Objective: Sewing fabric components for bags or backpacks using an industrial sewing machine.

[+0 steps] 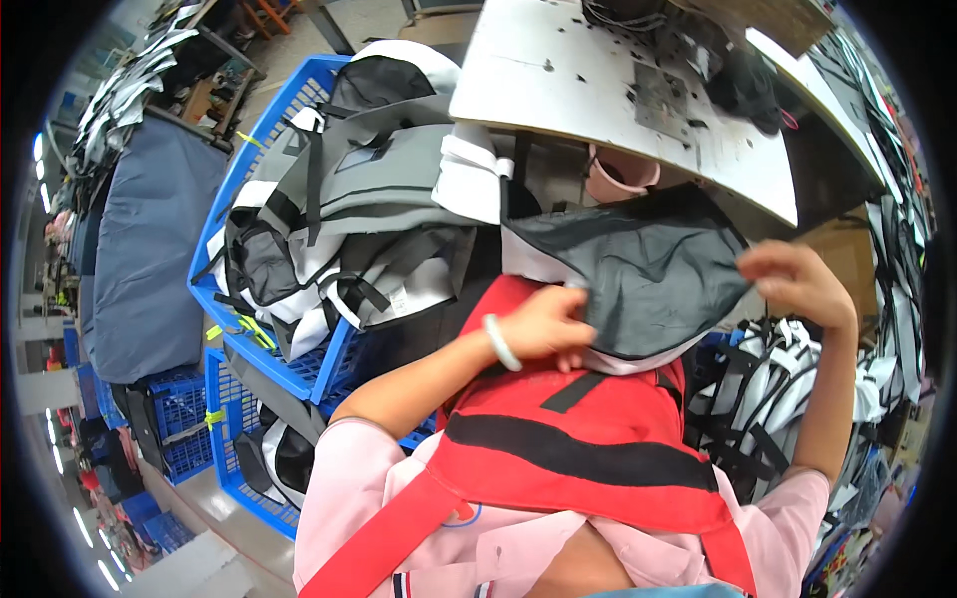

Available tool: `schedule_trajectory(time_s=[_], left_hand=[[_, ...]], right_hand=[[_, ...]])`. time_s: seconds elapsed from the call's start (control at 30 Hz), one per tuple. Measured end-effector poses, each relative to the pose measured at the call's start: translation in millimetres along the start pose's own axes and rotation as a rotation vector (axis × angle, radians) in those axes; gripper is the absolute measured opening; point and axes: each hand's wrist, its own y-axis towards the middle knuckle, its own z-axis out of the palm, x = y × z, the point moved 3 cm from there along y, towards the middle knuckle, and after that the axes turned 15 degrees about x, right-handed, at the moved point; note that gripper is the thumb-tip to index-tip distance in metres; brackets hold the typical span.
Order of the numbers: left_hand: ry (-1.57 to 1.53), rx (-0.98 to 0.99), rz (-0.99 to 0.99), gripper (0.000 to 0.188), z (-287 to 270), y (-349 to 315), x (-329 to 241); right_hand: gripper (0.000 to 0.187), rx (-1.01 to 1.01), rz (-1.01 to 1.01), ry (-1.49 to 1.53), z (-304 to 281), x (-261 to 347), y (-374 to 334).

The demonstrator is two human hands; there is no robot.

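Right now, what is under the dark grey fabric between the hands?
Beneath the dark grey fabric, the red apron shows at the near edge; anything under the middle is hidden.

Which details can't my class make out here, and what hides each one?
- Right hand: head view, blurred; whether it grips the dark grey fabric is unclear.
- Left hand: head view, blurred; its hold on that fabric is unclear.
- Lower blue basket: head view, partly hidden by the upper blue basket.
- Pink bucket: head view, partly hidden by the white table.

The grey piece (658,274) looks matt, creased cloth; the red apron (628,414), cloth; the crate (309,88), plastic; the tabletop (508,85), smooth.
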Motion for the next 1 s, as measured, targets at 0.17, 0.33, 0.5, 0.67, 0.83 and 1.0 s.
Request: schedule_trajectory(time_s=[0.17, 0.33, 0.5, 0.67, 0.83, 1.0], left_hand=[[0.863, 0.296, 0.191, 0.029, 75.3, 64.4, 2.7], [0.803, 0.664, 0.054, 0.025, 79.4, 67.9, 8.0], [0.422, 0.642, -0.117, 0.019, 63.5, 47.2, -43.2], [0.722, 0.082, 0.105, 0.019, -15.9, 59.6, -46.9], [1.356, 0.402, -0.025, 0.02, -28.0, 68.3, 18.5], [1.079, 0.481, -0.098, 0.025, -10.1, 59.6, -68.3]], right_hand=[[0.053, 0.115, -0.077, -0.319, 91.1, 28.2, 103.5], [0.04, 0.529, 0.052, -0.223, 144.9, -1.2, 143.4], [0.024, 0.583, -0.317, -0.178, 144.4, -46.0, 140.4], [0.027, 0.106, -0.059, -0.617, 171.8, -52.7, 130.2], [0.021, -0.001, -0.13, -0.753, 156.7, -59.7, 116.4], [0.018, -0.012, -0.163, -0.512, 96.4, -4.8, 49.5]])
